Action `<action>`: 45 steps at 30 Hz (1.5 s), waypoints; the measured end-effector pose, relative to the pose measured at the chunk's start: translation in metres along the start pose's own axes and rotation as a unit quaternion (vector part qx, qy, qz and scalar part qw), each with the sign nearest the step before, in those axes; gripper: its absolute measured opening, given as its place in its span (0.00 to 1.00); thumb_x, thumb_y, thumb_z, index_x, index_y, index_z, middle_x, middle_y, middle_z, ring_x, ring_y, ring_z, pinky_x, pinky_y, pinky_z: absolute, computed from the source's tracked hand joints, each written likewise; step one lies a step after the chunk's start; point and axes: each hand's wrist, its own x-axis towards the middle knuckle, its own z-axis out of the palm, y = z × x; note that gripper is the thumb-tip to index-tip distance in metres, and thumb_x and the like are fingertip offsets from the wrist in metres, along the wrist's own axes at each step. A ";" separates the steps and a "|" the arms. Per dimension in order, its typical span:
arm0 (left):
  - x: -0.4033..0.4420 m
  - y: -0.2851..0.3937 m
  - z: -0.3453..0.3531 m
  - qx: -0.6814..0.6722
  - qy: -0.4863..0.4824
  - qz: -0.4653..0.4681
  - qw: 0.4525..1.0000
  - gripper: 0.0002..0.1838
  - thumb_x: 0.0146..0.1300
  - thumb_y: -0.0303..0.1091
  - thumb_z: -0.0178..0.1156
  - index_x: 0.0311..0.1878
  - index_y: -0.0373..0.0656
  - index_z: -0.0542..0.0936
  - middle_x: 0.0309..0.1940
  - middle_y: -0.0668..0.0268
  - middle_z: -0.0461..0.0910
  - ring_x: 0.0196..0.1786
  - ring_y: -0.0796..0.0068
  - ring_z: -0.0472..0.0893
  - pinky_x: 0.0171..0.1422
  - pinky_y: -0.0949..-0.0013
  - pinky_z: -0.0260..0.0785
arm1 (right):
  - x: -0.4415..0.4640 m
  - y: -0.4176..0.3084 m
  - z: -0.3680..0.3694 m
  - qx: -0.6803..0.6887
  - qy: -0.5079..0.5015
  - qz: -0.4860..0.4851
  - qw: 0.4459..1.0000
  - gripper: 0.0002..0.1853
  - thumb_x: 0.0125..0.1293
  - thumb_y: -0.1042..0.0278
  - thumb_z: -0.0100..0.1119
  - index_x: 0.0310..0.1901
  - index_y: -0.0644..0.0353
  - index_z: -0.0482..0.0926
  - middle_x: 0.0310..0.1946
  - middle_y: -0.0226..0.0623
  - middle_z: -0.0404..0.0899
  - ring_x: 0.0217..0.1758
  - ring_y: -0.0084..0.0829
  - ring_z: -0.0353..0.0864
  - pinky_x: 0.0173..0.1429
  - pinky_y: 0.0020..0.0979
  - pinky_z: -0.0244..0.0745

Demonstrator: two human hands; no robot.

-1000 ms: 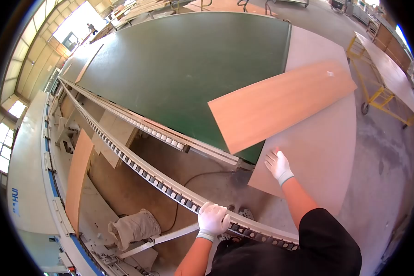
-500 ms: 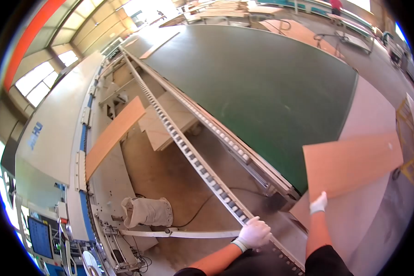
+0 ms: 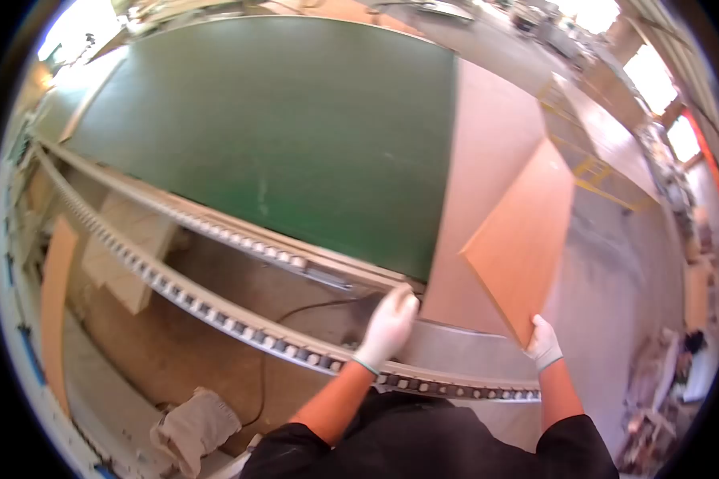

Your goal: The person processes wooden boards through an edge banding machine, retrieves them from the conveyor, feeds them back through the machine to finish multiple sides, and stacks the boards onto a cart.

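Note:
My right hand (image 3: 544, 343), in a white glove, grips the lower corner of a light-brown wooden panel (image 3: 527, 231). The panel is tilted, its upper part over the pale board surface beside the green table (image 3: 295, 136). My left hand (image 3: 389, 326), also gloved, is above the gap between the roller rail (image 3: 216, 318) and the green table's near corner. Its fingers reach forward, slightly blurred, with nothing seen in them; whether they touch the table edge I cannot tell.
Another brown panel (image 3: 56, 311) leans at the far left. A whitish sack (image 3: 198, 427) stands on the floor below the rail, near a dark cable (image 3: 264, 383). Pale boards (image 3: 128, 247) lie beneath the rails. A yellow frame (image 3: 595, 172) stands at the right.
My left hand has let go of the roller rail and moved toward the green table's corner. My right hand has swung the panel to a steeper tilt. The view has turned right.

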 end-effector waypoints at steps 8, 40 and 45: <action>0.041 0.067 0.016 -0.341 -0.329 -0.268 0.839 0.40 0.74 0.62 0.43 0.74 0.36 0.60 0.69 0.48 0.68 0.69 0.55 0.71 0.71 0.54 0.64 | -0.158 0.016 0.014 0.080 0.037 0.012 0.996 0.26 0.76 0.57 0.52 0.69 0.62 0.67 0.64 0.41 0.75 0.64 0.38 0.77 0.67 0.43 0.74; -0.391 0.028 0.045 0.065 -0.681 -0.383 0.620 0.30 0.77 0.52 0.47 0.70 0.38 0.62 0.55 0.55 0.80 0.47 0.66 0.85 0.52 0.67 0.78 | -0.446 0.382 -0.057 0.324 0.248 -0.353 0.842 0.32 0.69 0.55 0.55 0.71 0.61 0.64 0.66 0.43 0.70 0.68 0.43 0.71 0.70 0.45 0.69; -0.342 0.089 0.088 0.372 -0.730 -0.155 0.552 0.28 0.74 0.53 0.51 0.44 0.33 0.84 0.34 0.61 0.87 0.37 0.72 0.86 0.43 0.71 0.77 | -0.503 0.372 -0.058 0.335 0.280 -0.329 0.837 0.37 0.57 0.63 0.61 0.68 0.68 0.65 0.59 0.47 0.75 0.59 0.45 0.79 0.63 0.44 0.76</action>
